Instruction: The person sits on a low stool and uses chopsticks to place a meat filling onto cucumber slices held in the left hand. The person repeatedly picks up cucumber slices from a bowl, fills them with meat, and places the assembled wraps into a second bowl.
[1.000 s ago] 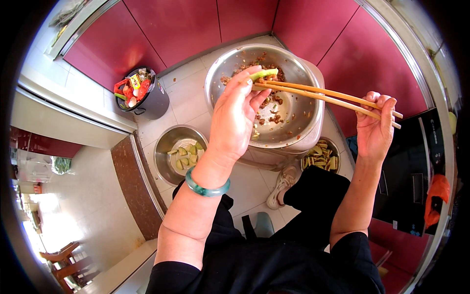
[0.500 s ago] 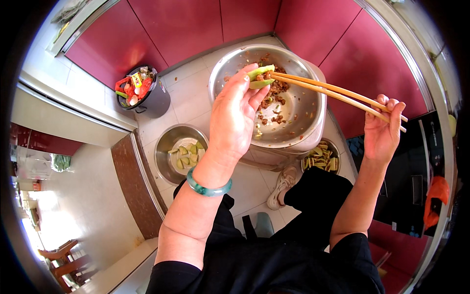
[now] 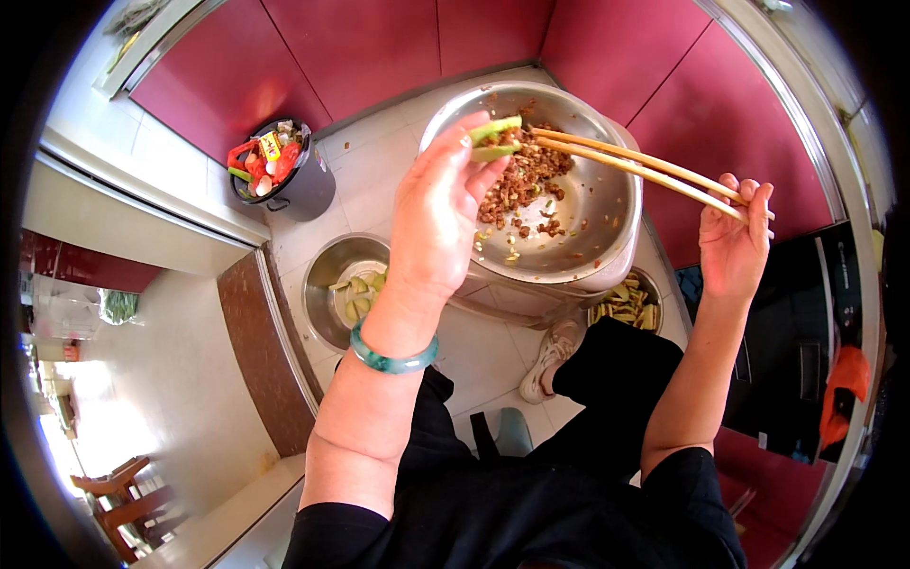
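My left hand (image 3: 434,209), a green-banded bangle on its wrist, pinches a split piece of pale green vegetable (image 3: 497,127) by its left end. Its two halves part toward the right, and some brown filling seems to lie between them. Below it is a wide steel bowl (image 3: 607,213) with brown minced filling (image 3: 531,175) heaped at the middle and left. My right hand (image 3: 735,232) grips the rear ends of a pair of wooden chopsticks (image 3: 635,166). Their tips are over the filling, just right of the vegetable's opening.
On the tiled floor, a smaller steel bowl (image 3: 318,308) holds pale green pieces. Another bowl (image 3: 659,294) near my shoe holds several filled-looking green pieces. A dark bin (image 3: 308,194) with scraps stands by the red cabinets (image 3: 351,47). The large bowl rests on a light stool (image 3: 621,270).
My left hand has drawn the vegetable slightly left, away from the chopstick tips. The tips, formerly at its opening, are now a little apart from it. My right hand has shifted slightly up and left.
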